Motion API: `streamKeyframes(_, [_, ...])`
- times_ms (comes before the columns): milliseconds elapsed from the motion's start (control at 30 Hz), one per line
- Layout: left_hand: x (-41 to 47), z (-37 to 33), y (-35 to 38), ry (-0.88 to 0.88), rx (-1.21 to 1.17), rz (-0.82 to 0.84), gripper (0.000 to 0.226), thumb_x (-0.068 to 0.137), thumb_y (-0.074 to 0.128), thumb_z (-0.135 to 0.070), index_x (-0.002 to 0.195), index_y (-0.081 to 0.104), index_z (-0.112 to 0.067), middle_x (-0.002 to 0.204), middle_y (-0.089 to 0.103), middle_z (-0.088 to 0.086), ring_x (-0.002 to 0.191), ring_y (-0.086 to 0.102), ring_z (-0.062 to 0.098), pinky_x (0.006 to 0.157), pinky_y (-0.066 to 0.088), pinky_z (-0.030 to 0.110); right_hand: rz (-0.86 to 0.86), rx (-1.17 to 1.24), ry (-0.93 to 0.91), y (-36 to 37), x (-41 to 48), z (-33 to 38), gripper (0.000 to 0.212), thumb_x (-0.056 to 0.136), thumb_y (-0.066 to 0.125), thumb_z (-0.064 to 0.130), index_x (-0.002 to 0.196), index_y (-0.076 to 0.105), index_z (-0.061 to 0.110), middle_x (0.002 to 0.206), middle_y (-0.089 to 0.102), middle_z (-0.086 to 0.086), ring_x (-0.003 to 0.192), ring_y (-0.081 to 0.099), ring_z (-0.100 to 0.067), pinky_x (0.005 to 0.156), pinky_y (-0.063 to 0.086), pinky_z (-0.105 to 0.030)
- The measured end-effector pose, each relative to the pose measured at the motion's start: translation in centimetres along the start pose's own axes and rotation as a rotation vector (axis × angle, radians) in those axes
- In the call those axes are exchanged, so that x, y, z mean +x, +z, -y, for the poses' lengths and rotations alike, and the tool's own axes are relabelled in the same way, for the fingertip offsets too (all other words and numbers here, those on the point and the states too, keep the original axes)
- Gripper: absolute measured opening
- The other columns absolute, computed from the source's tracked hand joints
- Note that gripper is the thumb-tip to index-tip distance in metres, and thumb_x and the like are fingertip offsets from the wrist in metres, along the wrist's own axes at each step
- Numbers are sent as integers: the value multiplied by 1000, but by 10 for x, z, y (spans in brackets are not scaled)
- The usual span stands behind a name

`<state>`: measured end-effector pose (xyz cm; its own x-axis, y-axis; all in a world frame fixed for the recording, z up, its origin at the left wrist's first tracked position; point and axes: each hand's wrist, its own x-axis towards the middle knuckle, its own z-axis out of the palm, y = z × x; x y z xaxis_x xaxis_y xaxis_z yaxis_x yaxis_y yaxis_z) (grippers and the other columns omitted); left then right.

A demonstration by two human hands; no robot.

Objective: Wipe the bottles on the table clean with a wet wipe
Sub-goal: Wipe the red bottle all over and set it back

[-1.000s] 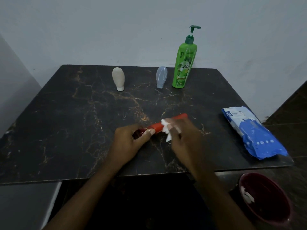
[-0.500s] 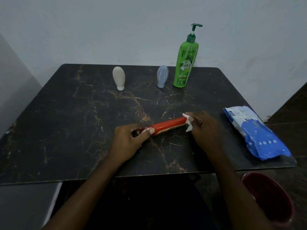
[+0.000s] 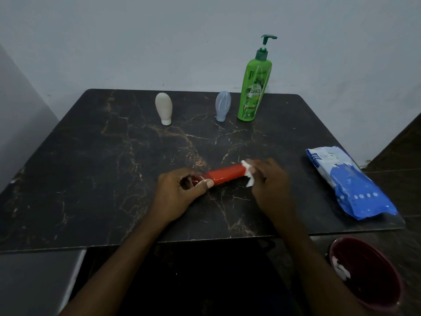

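- Red bottle [image 3: 225,174] lies near worktop [image 3: 91,179] centre, axis 8 to 2 o'clock.
- Left hand [image 3: 180,190] grip curled round its 8 o'clock end; right hand [image 3: 268,183] grip pinches wipe [image 3: 247,169] on the 2 o'clock end.
- Risk: wet plastic is likely slick, so the bottle could twist out of the left grip. The bunched wipe may slide off the tip and miss patches.
- At 12 o'clock stand beige bottle [image 3: 163,108], clear bottle [image 3: 223,106] and pump bottle [image 3: 254,92]; the tall one likely tips easiest.
- Dark veined worktop; pack [image 3: 350,183] at 3 o'clock; bin [image 3: 373,281] below at 5 o'clock; pale wall, dim light.
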<state>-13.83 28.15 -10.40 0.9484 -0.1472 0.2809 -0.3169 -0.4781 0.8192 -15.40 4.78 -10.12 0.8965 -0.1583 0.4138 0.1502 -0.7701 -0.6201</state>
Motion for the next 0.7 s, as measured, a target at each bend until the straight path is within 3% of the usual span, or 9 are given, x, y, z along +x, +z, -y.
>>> streamKeyframes(100, [1,4,0,-12,10,5,44,73,88,-43,110,75,-23,95,72,-10,82,67,5,70,53,14,32,-62,109,-8,14,-25,23,99,56,18,118,69,17,95,52,8,75,50,1,70,38,-6])
streamKeyframes(200, [3,7,0,-29,-3,29,55,71,92,-33,120,72,-22,103,71,-8,85,68,7,75,56,19,76,-106,55,-12,23,-33,25,98,56,18,119,69,19,98,52,2,82,51,-9,66,32,-11])
streamKeyframes(267, [5,8,-2,-68,-49,51,59,72,93,-27,125,70,-24,104,70,-2,83,69,14,77,59,23,143,-144,-11,-10,29,-32,29,98,54,13,122,68,20,109,56,-3,98,55,-17,77,35,-19])
streamKeyframes(333, [7,10,-4,-105,-82,80,61,74,91,-23,130,67,-25,105,69,2,84,69,17,79,59,24,243,-144,-27,-9,36,-28,30,100,51,13,126,65,17,130,56,-4,121,49,-20,94,27,-16])
streamKeyframes(400, [9,11,-5,-137,-108,87,62,76,90,-19,132,65,-26,107,69,4,85,69,16,80,58,21,310,-98,-11,-11,42,-23,31,102,49,17,129,63,15,141,53,-2,132,43,-18,101,22,-16])
streamKeyframes(600, [13,7,-1,-172,-143,-56,66,83,83,-7,140,55,-25,110,68,-8,95,66,-7,77,49,4,415,-126,33,-16,39,-13,29,104,44,22,126,62,18,122,62,-1,111,54,-15,88,33,-21])
streamKeyframes(700, [16,6,4,-177,-63,-145,47,85,80,-4,126,63,-19,101,67,-12,87,64,-13,73,47,0,339,-136,43,-12,19,-9,24,101,47,25,118,65,23,112,63,2,103,57,-13,86,39,-26])
